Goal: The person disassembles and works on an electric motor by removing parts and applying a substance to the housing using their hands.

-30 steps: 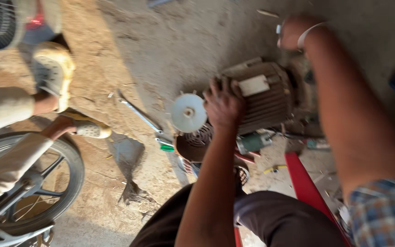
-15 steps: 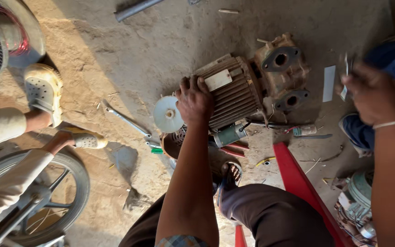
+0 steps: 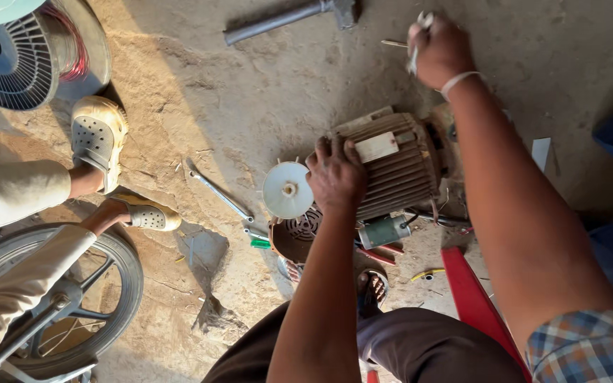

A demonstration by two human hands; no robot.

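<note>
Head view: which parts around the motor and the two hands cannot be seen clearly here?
- Tool in the right hand: blurred, mostly hidden by the fingers; kind unclear.
- Motor far end: hidden behind the right forearm.
- Motor near end: covered by the left hand.
- Fan cover: partly under the left forearm.
- Wheel: cut by the left and bottom edges.

Repair workshop, pretty clearly: dirt floor (image 3: 250, 106) littered with wrench (image 3: 219, 192), stripped electric motor (image 3: 391, 167), fan cover (image 3: 299, 234), wheel (image 3: 108, 284).

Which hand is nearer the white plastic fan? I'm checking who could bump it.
The left hand. It rests on the finned motor body, right beside the white fan. The right hand is far above the motor, gripping a thin metal tool.
</note>
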